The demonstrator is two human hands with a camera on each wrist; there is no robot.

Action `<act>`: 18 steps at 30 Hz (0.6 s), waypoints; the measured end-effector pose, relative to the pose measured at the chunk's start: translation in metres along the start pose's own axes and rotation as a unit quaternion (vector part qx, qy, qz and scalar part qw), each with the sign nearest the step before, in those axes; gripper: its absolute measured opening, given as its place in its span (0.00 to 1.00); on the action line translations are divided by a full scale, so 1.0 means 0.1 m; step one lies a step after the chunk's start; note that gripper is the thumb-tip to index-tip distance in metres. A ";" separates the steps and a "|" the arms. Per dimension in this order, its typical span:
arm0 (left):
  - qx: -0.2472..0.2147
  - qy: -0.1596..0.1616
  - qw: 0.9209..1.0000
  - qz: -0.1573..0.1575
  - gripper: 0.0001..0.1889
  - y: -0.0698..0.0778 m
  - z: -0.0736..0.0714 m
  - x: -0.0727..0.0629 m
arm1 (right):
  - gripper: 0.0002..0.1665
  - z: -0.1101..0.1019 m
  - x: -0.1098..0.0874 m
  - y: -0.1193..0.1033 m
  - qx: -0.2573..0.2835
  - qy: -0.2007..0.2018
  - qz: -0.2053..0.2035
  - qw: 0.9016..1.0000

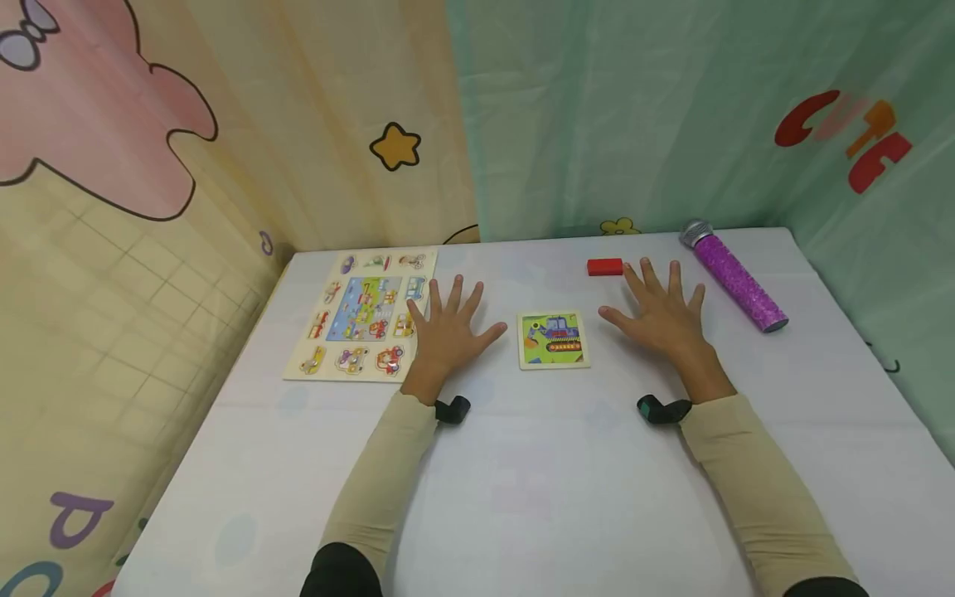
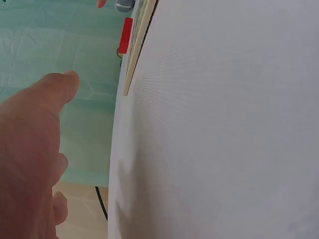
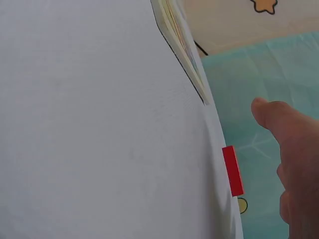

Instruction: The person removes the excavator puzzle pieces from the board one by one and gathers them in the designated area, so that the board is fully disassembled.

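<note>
Both hands are held with fingers spread and nothing in them. The left hand (image 1: 448, 336) overlaps the right edge of a wooden picture board (image 1: 302, 365) showing vehicle pieces around a street scene. Between the hands lies a small square puzzle (image 1: 555, 340) with a blue and orange digger on green. The right hand (image 1: 664, 319) is to the puzzle's right, its fingertips close to a red block (image 1: 604, 267). In the left wrist view the left thumb (image 2: 50, 92) points outward above the table; in the right wrist view the right thumb (image 3: 279, 114) does likewise.
A purple glitter microphone (image 1: 739, 280) with a silver head lies at the back right of the white table (image 1: 522, 497). Printed curtains (image 1: 634, 116) hang right behind the table's back edge and along its sides. Each wrist wears a small black camera (image 1: 453, 410).
</note>
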State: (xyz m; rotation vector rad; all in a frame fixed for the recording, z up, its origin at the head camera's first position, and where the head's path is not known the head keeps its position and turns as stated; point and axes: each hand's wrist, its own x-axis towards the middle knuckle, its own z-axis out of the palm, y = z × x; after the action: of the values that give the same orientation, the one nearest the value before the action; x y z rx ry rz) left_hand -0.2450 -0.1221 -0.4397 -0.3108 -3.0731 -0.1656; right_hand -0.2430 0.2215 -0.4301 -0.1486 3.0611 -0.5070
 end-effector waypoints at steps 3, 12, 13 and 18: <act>0.001 -0.005 1.000 0.005 0.48 0.01 -0.01 0.00 | 0.62 0.02 0.02 -0.08 -0.008 -0.011 -0.019 1.000; -0.083 -0.092 0.982 0.140 0.44 0.15 -0.12 -0.22 | 0.37 0.09 0.16 -0.69 0.033 -0.101 -0.213 0.971; -0.094 -0.099 0.978 0.160 0.42 0.17 -0.12 -0.25 | 0.33 0.09 0.18 -0.76 0.032 -0.107 -0.224 0.968; -0.124 -0.110 0.962 0.217 0.31 0.22 -0.09 -0.31 | 0.21 0.17 0.34 -0.95 0.019 -0.124 -0.239 0.963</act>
State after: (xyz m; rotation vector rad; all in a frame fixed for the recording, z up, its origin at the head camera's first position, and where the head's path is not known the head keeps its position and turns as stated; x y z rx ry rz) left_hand -0.2098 -0.1077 -0.4304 -1.0678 -3.0941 -0.5278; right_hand -0.2680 0.1235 -0.4157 -0.8897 2.7526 -0.5156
